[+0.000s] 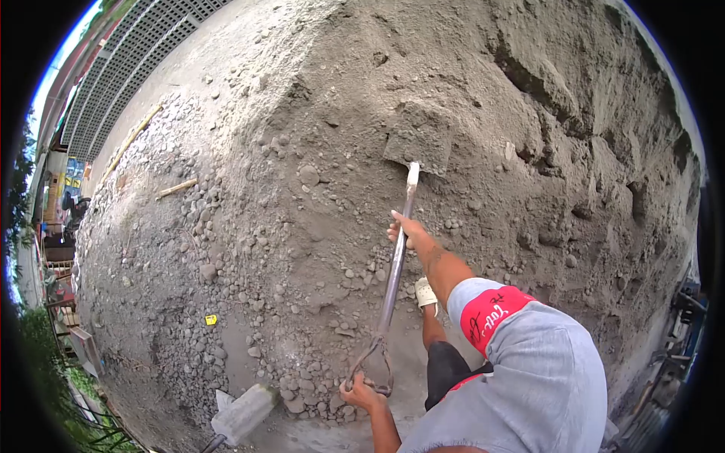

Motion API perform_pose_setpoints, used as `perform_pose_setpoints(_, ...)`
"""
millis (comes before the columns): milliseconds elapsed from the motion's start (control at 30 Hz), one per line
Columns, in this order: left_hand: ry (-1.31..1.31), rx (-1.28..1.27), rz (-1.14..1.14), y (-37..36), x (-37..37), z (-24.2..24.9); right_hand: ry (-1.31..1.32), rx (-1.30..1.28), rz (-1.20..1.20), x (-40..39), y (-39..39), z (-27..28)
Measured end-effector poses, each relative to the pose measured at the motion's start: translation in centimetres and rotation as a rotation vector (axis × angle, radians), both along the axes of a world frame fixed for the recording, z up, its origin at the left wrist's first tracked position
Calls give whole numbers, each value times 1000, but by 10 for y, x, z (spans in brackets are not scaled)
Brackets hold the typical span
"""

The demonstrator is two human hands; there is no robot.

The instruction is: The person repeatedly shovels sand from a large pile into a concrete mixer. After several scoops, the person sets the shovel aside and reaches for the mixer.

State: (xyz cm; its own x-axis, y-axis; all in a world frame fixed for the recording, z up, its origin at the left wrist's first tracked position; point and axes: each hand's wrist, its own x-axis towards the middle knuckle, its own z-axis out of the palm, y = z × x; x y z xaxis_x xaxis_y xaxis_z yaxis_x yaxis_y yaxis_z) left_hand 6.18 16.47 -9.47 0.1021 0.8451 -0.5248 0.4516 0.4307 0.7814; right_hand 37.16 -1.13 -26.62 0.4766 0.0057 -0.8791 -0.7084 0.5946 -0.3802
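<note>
A shovel (pixel 396 268) reaches from the lower middle of the head view up to a large heap of sand (pixel 340 98). Its flat blade (pixel 394 149) is partly covered by grey sand against the slope. My right hand (pixel 406 230) wraps round the metal shaft below the pale socket. At the lower end, my left hand (pixel 362 394) grips the D-shaped handle (pixel 385 366). My right arm is stretched out, in a grey sleeve with a red band (pixel 487 313). One foot in a pale shoe (pixel 425 293) stands beside the shaft.
A second shovel (pixel 245 414) lies at the lower left, near loose stones (pixel 302 381). Two wooden sticks (pixel 136 136) (pixel 177 189) and a small yellow object (pixel 211 320) rest on the gravel. Grey perforated blocks (pixel 124 68) stand at the upper left. A steep, cracked sand bank (pixel 574 113) rises on the right.
</note>
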Motion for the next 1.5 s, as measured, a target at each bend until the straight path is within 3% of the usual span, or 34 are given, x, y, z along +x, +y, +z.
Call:
perform_pose_setpoints(100,151,101,-72,5,-30,-55,33,-21,-41,-9,8,-30)
perform_pose_setpoints(200,134,103,-98,25,-46,-64,66,-30,0,-29,15,-24)
perform_pose_setpoints(233,107,132,-70,38,-54,-61,37,65,-36,-43,22,-39)
perform_pose_setpoints(400,250,436,-250,108,-93,-27,122,213,-237,-117,37,-7)
perform_pose_setpoints(533,262,503,-680,129,-93,19,197,244,-432,-190,24,5)
perform_pose_setpoints(700,285,565,-1060,83,-71,30,247,344,-743,-289,-37,0)
perform_pose_setpoints(733,270,564,-1126,66,-70,28,184,250,-849,-314,-58,15)
perform_pose_setpoints(800,223,561,-1275,24,-71,21,182,418,-1022,-364,-93,-54)
perform_pose_setpoints(967,44,429,-1763,-125,-118,2,33,205,-1413,-551,-266,24)
perform_pose_setpoints(1033,-41,284,-1984,-194,-147,-3,28,61,-1552,-646,-346,76)
perform_pose_setpoints(1133,-95,-193,-2181,-337,-207,8,-54,-189,-1794,-806,-453,165)
perform_pose_setpoints(1167,-221,-212,-1888,-399,-254,14,-179,-306,-1937,-861,-483,205)
perform_pose_setpoints(1200,-344,-451,-2044,-447,-290,31,-129,-418,-1904,-921,-507,248)
perform_pose_setpoints(1233,-355,-665,-2188,-501,-320,45,-279,-612,-1986,-980,-530,283)
perform_pose_setpoints(1267,-321,-830,-2232,-544,-371,107,-202,-757,-1944,-1045,-554,315)
perform_pose_setpoints(1333,-344,-1249,-2350,-606,-471,223,-73,-1180,-2085,-1133,-568,409)
perform_pose_setpoints(1367,-353,-1425,-2460,-620,-514,279,-414,-1164,-2252,-1182,-578,438)
perform_pose_setpoints(1400,-341,-1627,-2523,-615,-547,340,-603,-1195,-2216,-1218,-568,473)
perform_pose_setpoints(1467,-265,-2036,-2594,-599,-588,416,-774,-1090,-2352,-1269,-562,496)
perform_pose_setpoints(1500,-249,-2189,-2566,-587,-601,433,-739,-1078,-2205,-1276,-548,492)
